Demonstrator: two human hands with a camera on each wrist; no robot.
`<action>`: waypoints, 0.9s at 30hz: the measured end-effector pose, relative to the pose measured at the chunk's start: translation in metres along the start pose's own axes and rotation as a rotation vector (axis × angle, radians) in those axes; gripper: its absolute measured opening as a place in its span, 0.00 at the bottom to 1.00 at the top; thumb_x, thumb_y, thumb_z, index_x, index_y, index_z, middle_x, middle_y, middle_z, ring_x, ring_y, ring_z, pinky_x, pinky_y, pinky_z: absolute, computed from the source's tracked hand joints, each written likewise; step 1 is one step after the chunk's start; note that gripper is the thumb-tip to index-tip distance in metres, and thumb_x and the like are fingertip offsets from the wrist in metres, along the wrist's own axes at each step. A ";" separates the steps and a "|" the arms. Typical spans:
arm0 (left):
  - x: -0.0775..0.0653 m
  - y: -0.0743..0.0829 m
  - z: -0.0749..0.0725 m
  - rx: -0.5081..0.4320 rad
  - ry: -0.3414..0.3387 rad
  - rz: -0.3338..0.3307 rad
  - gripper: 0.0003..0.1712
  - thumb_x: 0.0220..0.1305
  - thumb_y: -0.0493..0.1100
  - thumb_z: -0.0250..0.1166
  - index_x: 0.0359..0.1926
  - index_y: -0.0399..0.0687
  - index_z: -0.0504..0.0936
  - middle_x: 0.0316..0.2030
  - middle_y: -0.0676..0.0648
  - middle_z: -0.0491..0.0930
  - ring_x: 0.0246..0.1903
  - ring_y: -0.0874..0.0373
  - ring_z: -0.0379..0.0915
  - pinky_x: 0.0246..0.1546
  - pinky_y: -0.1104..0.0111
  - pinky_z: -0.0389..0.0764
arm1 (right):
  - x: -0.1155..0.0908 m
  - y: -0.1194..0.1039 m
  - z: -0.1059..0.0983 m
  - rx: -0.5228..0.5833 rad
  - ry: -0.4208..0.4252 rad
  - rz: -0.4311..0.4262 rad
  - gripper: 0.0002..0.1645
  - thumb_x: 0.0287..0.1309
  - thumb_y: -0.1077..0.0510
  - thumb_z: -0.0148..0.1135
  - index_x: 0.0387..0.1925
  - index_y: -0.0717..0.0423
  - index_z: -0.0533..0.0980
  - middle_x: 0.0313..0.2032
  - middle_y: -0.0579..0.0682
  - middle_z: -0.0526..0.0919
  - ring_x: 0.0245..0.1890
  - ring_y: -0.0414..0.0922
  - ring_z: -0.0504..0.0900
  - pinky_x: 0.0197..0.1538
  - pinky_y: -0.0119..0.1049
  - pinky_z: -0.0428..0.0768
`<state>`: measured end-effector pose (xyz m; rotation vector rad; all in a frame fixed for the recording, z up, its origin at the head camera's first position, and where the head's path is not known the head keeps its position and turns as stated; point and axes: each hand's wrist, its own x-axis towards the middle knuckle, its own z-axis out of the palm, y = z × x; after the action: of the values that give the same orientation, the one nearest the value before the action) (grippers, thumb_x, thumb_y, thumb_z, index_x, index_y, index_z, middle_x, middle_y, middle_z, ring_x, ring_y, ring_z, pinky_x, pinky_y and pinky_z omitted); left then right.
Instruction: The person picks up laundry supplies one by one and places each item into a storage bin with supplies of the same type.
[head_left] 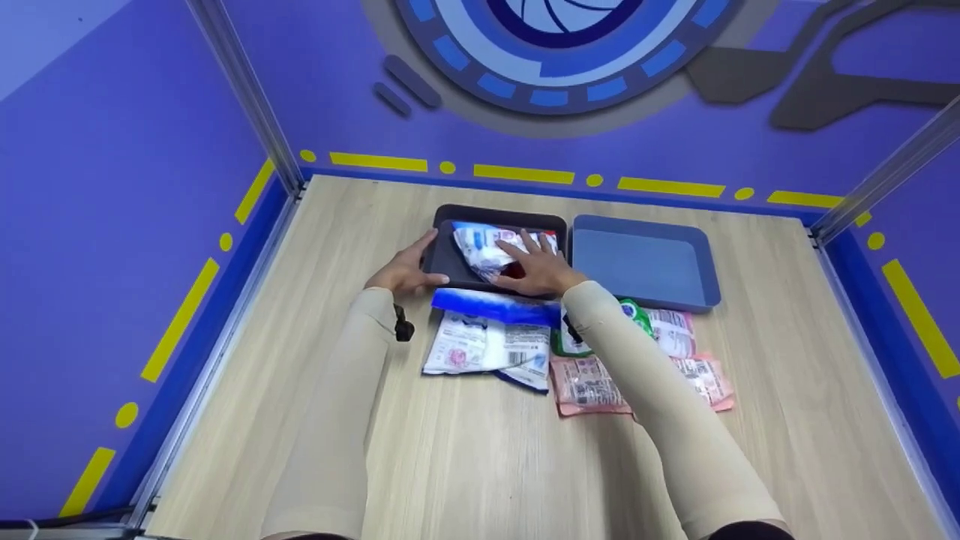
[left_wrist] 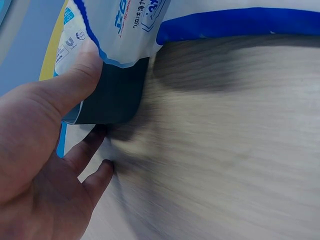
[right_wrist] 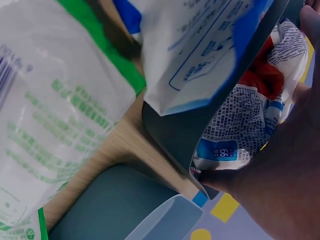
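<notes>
A dark grey tray (head_left: 501, 210) stands at the middle back of the table, with a white, blue and red plastic packet (head_left: 480, 247) lying in it. My left hand (head_left: 405, 270) grips the tray's left end, thumb and fingers on either side of its wall. Spread over the packet, my right hand (head_left: 538, 268) rests with straight fingers on its right part. The right thumb (right_wrist: 220, 181) lies along the inside of the tray wall in the right wrist view. Just in front of the tray lies a white packet with a blue band (head_left: 487, 341), its top edge at the tray's front wall.
A blue-grey tray (head_left: 709, 274) stands right of the dark one. Below it lie a green and white packet (head_left: 636, 313), partly under the right forearm, and pink packets (head_left: 592, 386). Purple panels (head_left: 337, 97) wall the table at the back and sides.
</notes>
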<state>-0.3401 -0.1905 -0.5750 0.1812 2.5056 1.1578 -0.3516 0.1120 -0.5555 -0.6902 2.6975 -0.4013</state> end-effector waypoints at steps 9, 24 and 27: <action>0.001 -0.002 0.000 -0.014 -0.001 -0.005 0.63 0.62 0.48 0.75 0.84 0.62 0.40 0.82 0.46 0.41 0.80 0.47 0.39 0.78 0.55 0.48 | 0.000 0.002 0.002 -0.015 0.023 -0.017 0.52 0.66 0.23 0.51 0.83 0.32 0.47 0.82 0.58 0.38 0.79 0.69 0.39 0.72 0.75 0.48; -0.001 0.000 0.001 0.002 0.010 0.016 0.62 0.63 0.49 0.75 0.84 0.59 0.41 0.82 0.48 0.40 0.80 0.46 0.40 0.78 0.54 0.49 | -0.017 -0.008 -0.003 -0.009 0.067 -0.076 0.53 0.65 0.24 0.53 0.83 0.31 0.47 0.82 0.58 0.39 0.78 0.70 0.38 0.73 0.74 0.44; -0.001 0.000 0.001 0.009 0.006 0.003 0.62 0.64 0.50 0.74 0.84 0.61 0.40 0.83 0.49 0.39 0.80 0.47 0.38 0.78 0.54 0.48 | -0.019 -0.009 -0.003 -0.025 0.060 -0.074 0.53 0.64 0.21 0.51 0.82 0.29 0.45 0.82 0.55 0.37 0.79 0.68 0.37 0.74 0.72 0.43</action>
<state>-0.3389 -0.1896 -0.5756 0.1840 2.5169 1.1492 -0.3328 0.1143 -0.5448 -0.7996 2.7432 -0.4140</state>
